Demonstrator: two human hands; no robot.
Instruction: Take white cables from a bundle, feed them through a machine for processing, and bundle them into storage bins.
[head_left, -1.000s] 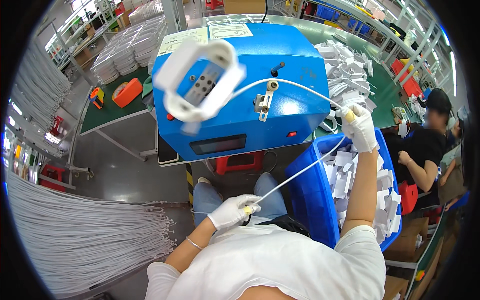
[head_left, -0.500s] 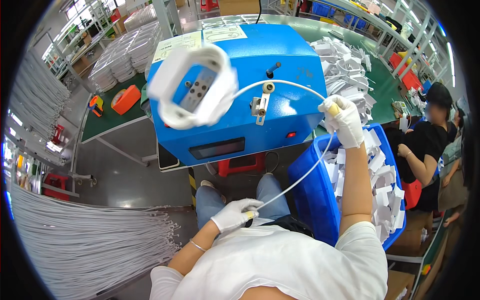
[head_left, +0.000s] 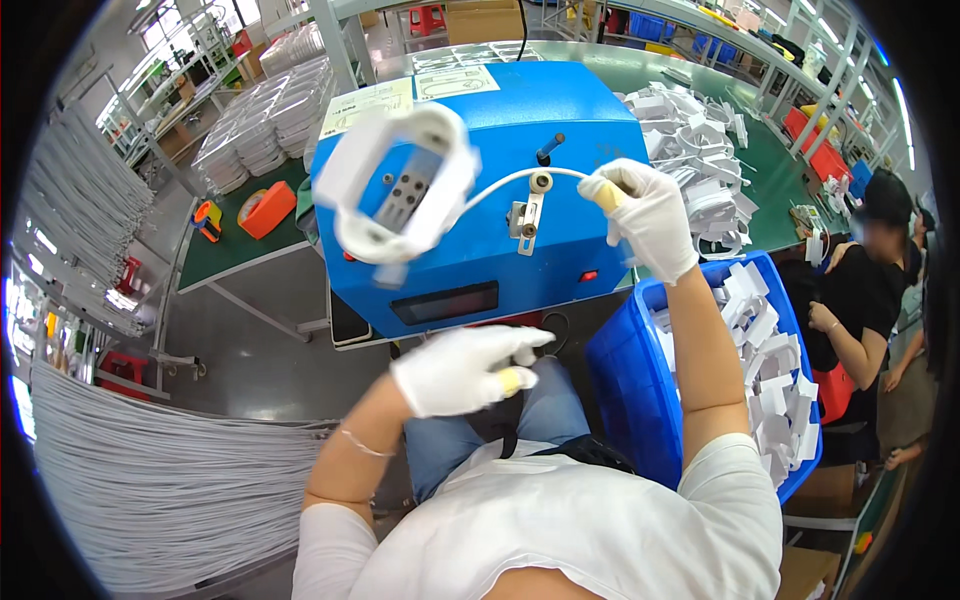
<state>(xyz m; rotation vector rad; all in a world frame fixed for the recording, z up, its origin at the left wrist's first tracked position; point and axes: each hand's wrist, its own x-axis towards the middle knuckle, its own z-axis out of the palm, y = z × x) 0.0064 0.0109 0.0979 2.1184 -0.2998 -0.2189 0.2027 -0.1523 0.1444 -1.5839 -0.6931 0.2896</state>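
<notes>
White cable (head_left: 500, 186) is pinched in the right hand (head_left: 640, 215) at the blue machine (head_left: 500, 200); the left hand (head_left: 460, 370) seems released, holding nothing.

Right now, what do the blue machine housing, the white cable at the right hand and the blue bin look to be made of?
Blue machine housing: probably painted sheet metal, smooth with a soft sheen and crisp folded edges. White cable: flexible, plastic-jacketed by its look, bending in a smooth arc from the spinning coil to the right hand. Blue bin: moulded plastic, glossy, with a thick rolled rim.
</notes>
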